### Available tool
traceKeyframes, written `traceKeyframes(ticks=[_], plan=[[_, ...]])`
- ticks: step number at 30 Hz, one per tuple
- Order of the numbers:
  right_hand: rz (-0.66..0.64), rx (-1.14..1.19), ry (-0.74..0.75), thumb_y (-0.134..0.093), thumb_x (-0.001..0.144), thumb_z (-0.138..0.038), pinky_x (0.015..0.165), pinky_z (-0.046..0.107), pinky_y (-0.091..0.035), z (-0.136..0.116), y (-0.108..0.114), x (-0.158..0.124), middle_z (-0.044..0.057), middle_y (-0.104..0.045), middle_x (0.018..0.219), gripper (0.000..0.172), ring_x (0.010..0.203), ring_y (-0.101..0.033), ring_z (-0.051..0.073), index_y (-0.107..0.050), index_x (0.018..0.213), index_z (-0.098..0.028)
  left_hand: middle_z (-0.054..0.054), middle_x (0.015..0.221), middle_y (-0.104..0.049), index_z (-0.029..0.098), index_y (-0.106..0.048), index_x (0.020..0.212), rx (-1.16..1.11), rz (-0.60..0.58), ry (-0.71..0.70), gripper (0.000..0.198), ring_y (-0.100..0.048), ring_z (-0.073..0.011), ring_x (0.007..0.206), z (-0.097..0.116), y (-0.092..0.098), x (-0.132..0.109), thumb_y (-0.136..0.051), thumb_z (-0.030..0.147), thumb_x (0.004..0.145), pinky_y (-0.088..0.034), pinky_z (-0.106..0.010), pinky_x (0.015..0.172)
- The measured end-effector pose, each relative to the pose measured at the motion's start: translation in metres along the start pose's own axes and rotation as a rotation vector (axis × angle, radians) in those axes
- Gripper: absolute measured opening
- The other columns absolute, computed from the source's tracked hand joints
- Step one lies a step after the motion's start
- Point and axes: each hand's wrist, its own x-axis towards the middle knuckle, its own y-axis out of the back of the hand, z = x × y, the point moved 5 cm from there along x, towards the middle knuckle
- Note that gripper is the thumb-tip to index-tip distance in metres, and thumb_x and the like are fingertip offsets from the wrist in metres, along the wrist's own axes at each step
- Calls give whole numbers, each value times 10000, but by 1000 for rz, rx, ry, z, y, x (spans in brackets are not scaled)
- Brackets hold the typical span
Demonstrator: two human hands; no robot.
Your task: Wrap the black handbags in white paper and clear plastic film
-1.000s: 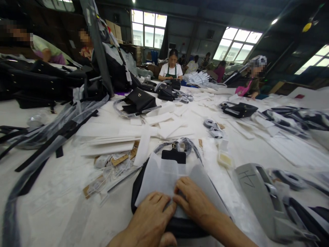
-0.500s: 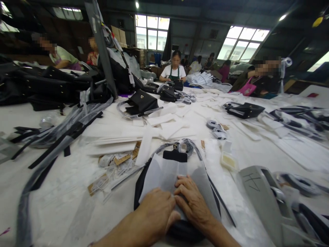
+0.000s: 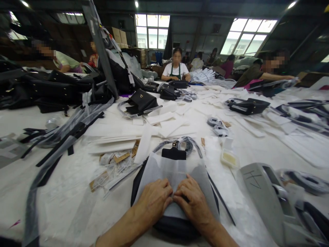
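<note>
A black handbag (image 3: 177,228) lies in front of me at the bottom centre, with a sheet of thin white paper (image 3: 164,166) spread over it. My left hand (image 3: 156,195) is on the sheet's left side, fingers curled and thumb against the forefinger. Close beside it, my right hand (image 3: 191,197) rests on the sheet with bent fingers, its thumb meeting the left one near the middle. Both hands appear to pinch the paper. Above the sheet show the bag's black flap tab (image 3: 174,154) with a gold clasp and a wrapped strap coil (image 3: 186,145).
A grey tape dispenser (image 3: 264,192) stands at right, with a small clear tray (image 3: 229,158) beyond. To the left are tags on strings (image 3: 115,164), white sheets (image 3: 114,145) and long wrapped straps (image 3: 55,161). A black bag (image 3: 141,102) sits further back. Co-workers (image 3: 176,68) are across the table.
My left hand has shifted up and turned, so its fingertips now lie beside the right hand's. The right hand stays nearly in place. At the far right, a co-worker's arm has lowered.
</note>
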Motion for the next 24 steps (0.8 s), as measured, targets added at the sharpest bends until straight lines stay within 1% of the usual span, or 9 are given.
traceKeyframes(ticks=[3, 6, 8, 10, 12, 15, 19, 22, 24], plan=[[-109, -135, -34, -666, 876, -167, 1060, 496, -424, -10, 2, 5, 2, -658, 787, 134, 834, -638, 204, -650, 757, -227, -61, 973, -656, 173, -655, 938, 101, -46, -26, 118, -651, -204, 887, 7, -1, 6, -545, 138, 916, -537, -300, 779], [-336, -264, -45, -637, 838, -99, 795, 341, -547, -18, 7, 22, 30, -705, 759, 172, 773, -668, 215, -698, 729, -217, -80, 853, -691, 151, -682, 833, 143, -107, -154, 160, -676, -215, 749, 16, 6, 17, -552, 58, 837, -554, -314, 704], [-490, -329, -78, -630, 777, -67, 582, 262, -503, -17, 12, 39, 38, -711, 685, 190, 658, -671, 202, -701, 673, -208, -74, 760, -694, 157, -681, 755, 140, -116, -190, 158, -681, -224, 695, 18, 14, 28, -580, 43, 796, -555, -318, 679], [-536, -389, -129, -638, 738, -80, 506, 251, -449, -13, 16, 57, 47, -703, 632, 179, 595, -665, 199, -682, 618, -206, -70, 739, -697, 166, -680, 762, 137, -73, -158, 149, -690, -235, 699, 15, 20, 39, -601, 40, 775, -552, -314, 672], [-475, -449, -188, -596, 789, -103, 515, 275, -445, -6, 16, 69, 78, -715, 680, 184, 618, -674, 221, -682, 658, -198, -81, 786, -708, 158, -678, 861, 136, -16, -100, 149, -698, -247, 721, 12, 19, 49, -604, 55, 783, -551, -320, 665], [-275, -525, -233, -463, 889, -76, 623, 344, -475, 2, 8, 66, 114, -704, 812, 241, 734, -673, 259, -662, 803, -181, -103, 849, -700, 123, -630, 1002, 140, 77, -1, 200, -692, -248, 711, 6, 8, 55, -519, 61, 848, -547, -340, 637], [11, -488, -79, -469, 907, -72, 799, 398, -455, 4, 0, 48, 68, -640, 841, 203, 844, -598, 256, -594, 818, -206, -97, 911, -666, 137, -591, 1001, 155, 183, 38, 198, -666, -251, 815, 0, -9, 54, -452, 50, 892, -540, -370, 704], [58, -409, -26, -445, 933, -66, 846, 381, -434, 8, -3, 43, 45, -632, 848, 224, 845, -571, 231, -587, 841, -213, -91, 986, -645, 161, -597, 992, 166, 261, 37, 105, -619, -277, 963, -6, -12, 51, -517, 163, 925, -506, -443, 853], [75, -382, -19, -437, 947, -75, 908, 394, -415, 12, -5, 44, 34, -637, 854, 227, 855, -574, 225, -594, 869, -220, -89, 1047, -641, 167, -603, 1037, 168, 307, 55, 134, -584, -292, 1058, -11, -13, 50, -567, 227, 923, -463, -483, 939]])
